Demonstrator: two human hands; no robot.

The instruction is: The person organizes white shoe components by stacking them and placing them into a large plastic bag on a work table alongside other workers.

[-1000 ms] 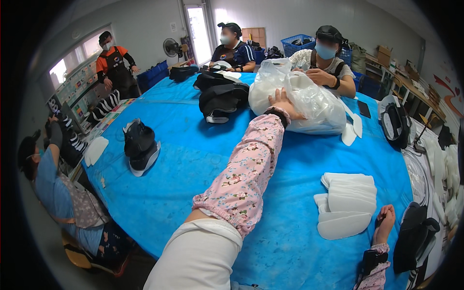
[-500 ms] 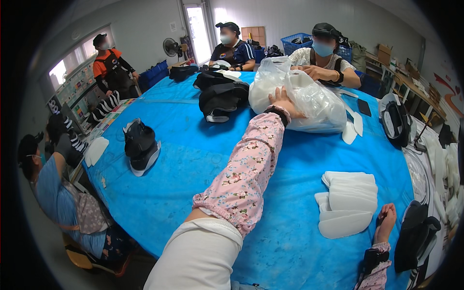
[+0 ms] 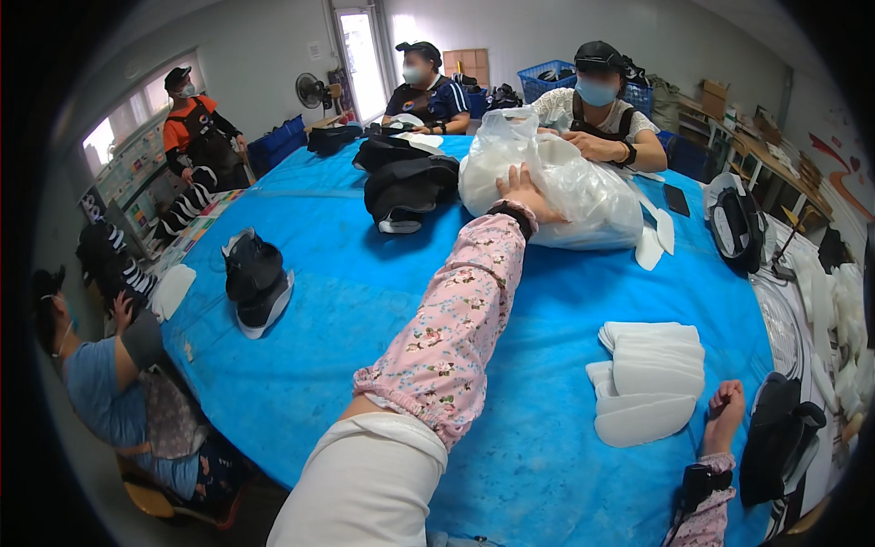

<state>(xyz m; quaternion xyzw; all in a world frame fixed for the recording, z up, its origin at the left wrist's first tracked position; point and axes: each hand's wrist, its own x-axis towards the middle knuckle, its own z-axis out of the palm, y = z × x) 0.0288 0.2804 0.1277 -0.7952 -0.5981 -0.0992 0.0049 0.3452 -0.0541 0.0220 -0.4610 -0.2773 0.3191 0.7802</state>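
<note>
My left hand (image 3: 533, 196), at the end of an outstretched arm in a pink floral sleeve, lies against a big translucent plastic bag (image 3: 592, 211) with its fingers spread. Pale shapes show through the bag's film. My right hand (image 3: 725, 410) rests by the table's right side, fingers curled in, and I see nothing in it. Just left of it lies a fanned stack of white insole-shaped pieces (image 3: 652, 365). A black shoe upper (image 3: 775, 447) sits on its other side. More loose white pieces (image 3: 650, 248) lie beside the bag.
Blue sheeting covers the table (image 3: 365, 310). On it stand a black shoe upper (image 3: 255, 283), a pile of black uppers (image 3: 410, 187) and a dark phone (image 3: 675, 200). Co-workers sit behind the bag (image 3: 611, 137), at the far side (image 3: 427, 96) and at left (image 3: 109, 374); another (image 3: 196, 137) stands.
The view has shifted slightly. The seated co-worker at left now shows a raised, spread hand near the striped uppers. My left hand stays on the bag; my right hand keeps its place.
</note>
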